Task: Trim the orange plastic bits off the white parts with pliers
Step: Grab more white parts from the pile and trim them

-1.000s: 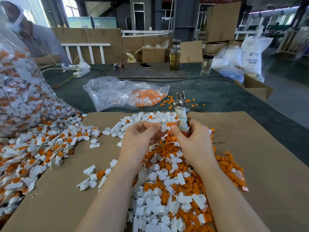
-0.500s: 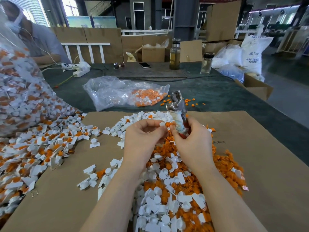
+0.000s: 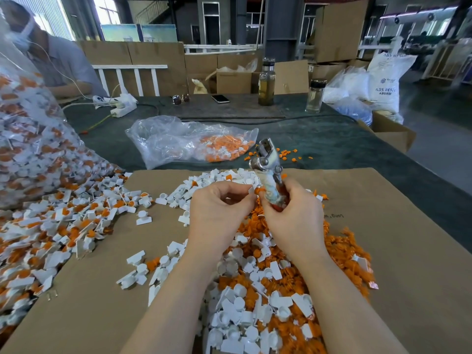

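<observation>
Both hands point(image 3: 217, 213) on part point(image 3: 251, 190), pliers point(image 3: 269, 169)

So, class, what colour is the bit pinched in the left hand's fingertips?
Orange bit, seen in the head view.

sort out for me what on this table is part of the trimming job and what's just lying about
Part of the job:
pliers in the right hand
white part pinched in the left hand
pile of white and orange pieces
bag of orange bits

Just lying about:
phone
sunglasses
two bottles
power strip
</observation>
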Motion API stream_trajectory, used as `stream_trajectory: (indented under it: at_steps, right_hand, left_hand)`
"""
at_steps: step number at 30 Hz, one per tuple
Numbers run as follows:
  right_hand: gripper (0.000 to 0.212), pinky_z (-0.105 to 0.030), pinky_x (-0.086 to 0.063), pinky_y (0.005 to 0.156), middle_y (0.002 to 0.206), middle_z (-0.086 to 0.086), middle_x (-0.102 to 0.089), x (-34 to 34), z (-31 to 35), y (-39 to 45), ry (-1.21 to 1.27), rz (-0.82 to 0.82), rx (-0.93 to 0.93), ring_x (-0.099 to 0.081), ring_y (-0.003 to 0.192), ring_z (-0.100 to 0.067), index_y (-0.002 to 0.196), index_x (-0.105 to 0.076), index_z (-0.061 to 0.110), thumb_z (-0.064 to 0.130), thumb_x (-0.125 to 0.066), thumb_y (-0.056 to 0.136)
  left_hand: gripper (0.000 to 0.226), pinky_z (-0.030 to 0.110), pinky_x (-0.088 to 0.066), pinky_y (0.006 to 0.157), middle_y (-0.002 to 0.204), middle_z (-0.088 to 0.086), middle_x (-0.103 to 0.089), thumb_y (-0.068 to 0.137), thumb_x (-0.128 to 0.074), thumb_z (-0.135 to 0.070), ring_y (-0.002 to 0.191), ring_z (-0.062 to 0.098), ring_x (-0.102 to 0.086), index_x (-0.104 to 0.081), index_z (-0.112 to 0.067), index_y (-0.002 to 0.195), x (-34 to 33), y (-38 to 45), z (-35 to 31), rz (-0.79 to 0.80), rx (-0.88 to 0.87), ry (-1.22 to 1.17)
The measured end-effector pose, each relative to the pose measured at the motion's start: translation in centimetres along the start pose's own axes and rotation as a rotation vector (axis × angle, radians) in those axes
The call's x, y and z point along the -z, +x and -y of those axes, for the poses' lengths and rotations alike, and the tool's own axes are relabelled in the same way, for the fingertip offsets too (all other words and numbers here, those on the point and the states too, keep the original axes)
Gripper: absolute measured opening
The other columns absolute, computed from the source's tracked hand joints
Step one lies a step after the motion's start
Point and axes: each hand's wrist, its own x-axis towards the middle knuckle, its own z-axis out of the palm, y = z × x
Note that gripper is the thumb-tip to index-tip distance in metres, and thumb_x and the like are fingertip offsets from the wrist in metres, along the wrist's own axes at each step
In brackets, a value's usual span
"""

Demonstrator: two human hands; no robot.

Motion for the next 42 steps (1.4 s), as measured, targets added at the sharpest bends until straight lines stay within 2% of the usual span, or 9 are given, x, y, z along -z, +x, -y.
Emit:
stream_trajectory:
  at_steps: [3,6,9,17,20,22,27,31,42]
  right_hand:
    - [0.021,-0.012,-0.03,0.046,0.059,0.019,-0.048,0.0,0.0,0.0,0.011,0.019,-0.01,-0.055,0.061,0.0,0.079,-0.051,0.027,0.026,-0.071,0.082]
    - [0.016,-0.014,-0.034,0.05,0.064,0.019,-0.052,-0.1,-0.1,0.1,0.031,0.053,-0.027,-0.054,0.058,-0.002,0.082,-0.054,0.025,0.025,-0.071,0.084]
    - [0.012,-0.02,-0.04,0.052,0.067,0.014,-0.058,0.0,-0.2,0.3,0.049,0.097,-0.043,-0.056,0.061,-0.005,0.083,-0.058,0.024,0.025,-0.07,0.086]
    - [0.014,-0.018,-0.034,0.049,0.061,0.009,-0.053,0.2,-0.5,0.6,0.156,0.223,-0.075,-0.049,0.055,-0.007,0.076,-0.057,0.025,0.018,-0.066,0.085]
    - [0.007,-0.014,-0.039,0.054,0.071,0.011,-0.061,0.2,-0.4,0.7,0.216,0.268,-0.116,-0.056,0.064,-0.002,0.087,-0.064,0.025,0.019,-0.066,0.086]
    - [0.009,-0.014,-0.042,0.057,0.078,0.011,-0.065,0.3,-0.4,0.7,0.248,0.285,-0.146,-0.059,0.071,-0.002,0.096,-0.066,0.023,0.019,-0.067,0.087]
    - [0.01,-0.03,-0.053,0.067,0.083,0.006,-0.068,0.9,-0.3,0.8,0.271,0.332,-0.157,-0.062,0.076,-0.008,0.096,-0.067,0.02,0.019,-0.066,0.087]
    - [0.007,-0.039,-0.053,0.073,0.083,0.002,-0.067,1.4,-0.3,0.8,0.271,0.393,-0.151,-0.061,0.075,-0.011,0.092,-0.066,0.019,0.019,-0.067,0.085]
    - [0.018,-0.042,-0.053,0.079,0.092,0.004,-0.066,1.7,-0.4,0.7,0.206,0.607,-0.111,-0.062,0.083,-0.011,0.103,-0.063,0.019,0.024,-0.068,0.086]
  left_hand:
    - [0.011,0.012,-0.054,0.062,0.071,-0.012,-0.075,0.082,-0.08,-0.016,0.07,0.007,-0.071,-0.078,-0.026,0.079,0.0,-0.2,-0.1,0.02,-0.031,0.032]
    - [0.017,0.008,-0.05,0.058,0.072,-0.015,-0.074,0.082,-0.08,-0.015,0.069,0.002,-0.07,-0.077,-0.031,0.076,0.0,-0.2,-0.1,0.036,-0.048,0.056]
    - [0.019,0.01,-0.051,0.058,0.071,-0.015,-0.074,0.082,-0.079,-0.014,0.068,0.004,-0.069,-0.076,-0.031,0.075,-0.1,-0.1,0.0,0.022,-0.051,0.067]
    - [0.012,0.012,-0.052,0.057,0.071,-0.011,-0.074,0.079,-0.083,-0.022,0.066,0.004,-0.068,-0.074,-0.028,0.076,-0.1,0.3,0.6,-0.038,0.0,0.047]
    - [0.01,0.021,-0.059,0.064,0.073,-0.009,-0.074,0.082,-0.081,-0.023,0.071,0.011,-0.07,-0.073,-0.027,0.079,-0.1,0.4,0.9,-0.057,-0.001,0.046]
    - [0.01,0.025,-0.06,0.068,0.074,-0.008,-0.074,0.083,-0.08,-0.02,0.073,0.012,-0.071,-0.072,-0.025,0.081,0.0,0.5,0.9,-0.064,0.006,0.017]
    - [0.01,0.016,-0.057,0.063,0.076,-0.004,-0.075,0.085,-0.077,-0.013,0.075,0.016,-0.074,-0.071,-0.021,0.082,0.4,0.7,0.7,-0.071,0.014,-0.085]
    - [0.01,0.012,-0.053,0.062,0.073,-0.004,-0.075,0.085,-0.075,-0.007,0.07,0.011,-0.074,-0.071,-0.016,0.085,0.8,0.8,0.5,-0.062,0.007,-0.193]
    - [0.007,0.021,-0.057,0.07,0.074,0.001,-0.074,0.087,-0.072,-0.004,0.071,0.017,-0.072,-0.071,-0.011,0.087,1.8,1.3,1.1,-0.038,-0.021,-0.34]
